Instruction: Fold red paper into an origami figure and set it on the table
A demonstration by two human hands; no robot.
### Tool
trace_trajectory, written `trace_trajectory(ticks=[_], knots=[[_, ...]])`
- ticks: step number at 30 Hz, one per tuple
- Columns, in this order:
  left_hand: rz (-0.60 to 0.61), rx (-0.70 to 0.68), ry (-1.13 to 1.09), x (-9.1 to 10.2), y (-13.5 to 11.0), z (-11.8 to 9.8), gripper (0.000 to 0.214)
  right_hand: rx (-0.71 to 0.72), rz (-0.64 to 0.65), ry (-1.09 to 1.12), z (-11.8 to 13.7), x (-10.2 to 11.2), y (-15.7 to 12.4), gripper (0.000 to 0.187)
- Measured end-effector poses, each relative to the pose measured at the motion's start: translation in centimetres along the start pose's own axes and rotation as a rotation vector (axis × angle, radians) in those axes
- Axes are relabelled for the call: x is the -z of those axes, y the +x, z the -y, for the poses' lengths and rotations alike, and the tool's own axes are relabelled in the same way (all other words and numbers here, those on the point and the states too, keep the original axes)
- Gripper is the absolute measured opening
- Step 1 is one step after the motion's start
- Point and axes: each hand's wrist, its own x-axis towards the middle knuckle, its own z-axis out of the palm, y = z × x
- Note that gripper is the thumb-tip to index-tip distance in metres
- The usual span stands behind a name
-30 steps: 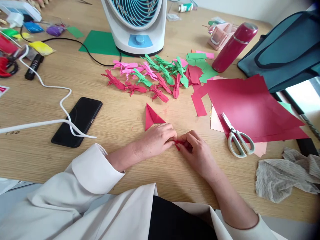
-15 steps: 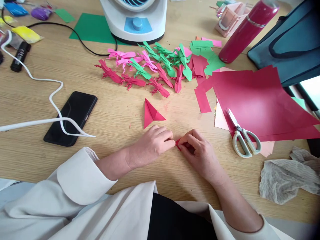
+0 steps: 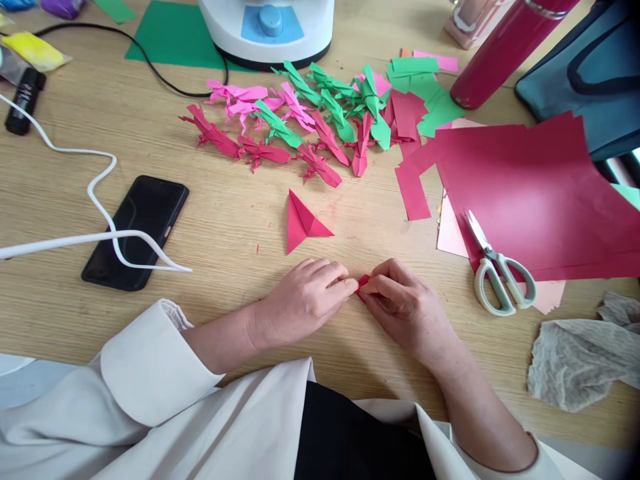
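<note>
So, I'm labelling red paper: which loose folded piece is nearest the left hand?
The pointed red piece lying alone just beyond the left hand; the red figures lie farther off, beside green ones and pink ones.

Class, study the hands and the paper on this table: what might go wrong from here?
The small red paper is mostly hidden by the fingertips of the left hand and right hand, so a crooked fold or tear could go unnoticed.

The folded red triangle lies just beyond the left hand, which might knock it.

The scissors rest partly on the large red sheet; pulling that sheet could drag them along.
</note>
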Motion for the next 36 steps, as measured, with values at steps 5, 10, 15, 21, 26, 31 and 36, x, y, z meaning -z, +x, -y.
trace_trajectory(ticks=[5,10,15,21,26,31,36], knots=[[0.017,0.028,-0.043,-0.1,0.5,-0.2,0.021,0.003,0.001,-0.008,-0.1,0.0,0.1,0.012],[0.032,0.058,-0.077,0.0,0.7,-0.1,0.022,-0.027,0.029,-0.046,0.2,0.0,0.1,0.012],[0.058,0.065,-0.114,0.1,0.8,-0.2,0.019,-0.034,0.034,-0.042,0.3,0.0,-0.1,0.012],[0.084,0.104,-0.120,0.0,0.9,-0.5,0.016,-0.038,0.043,-0.004,0.2,0.2,-0.1,0.011],[0.034,0.143,-0.163,-0.2,0.6,-0.8,0.016,-0.041,0.060,-0.023,0.3,0.3,0.1,0.011],[-0.028,0.178,-0.213,-0.3,0.5,-1.1,0.014,-0.044,0.054,-0.010,0.3,0.3,0.0,0.010],[-0.018,0.211,-0.221,-0.5,0.5,-1.1,0.017,-0.045,0.056,0.007,0.2,0.2,0.0,0.010]])
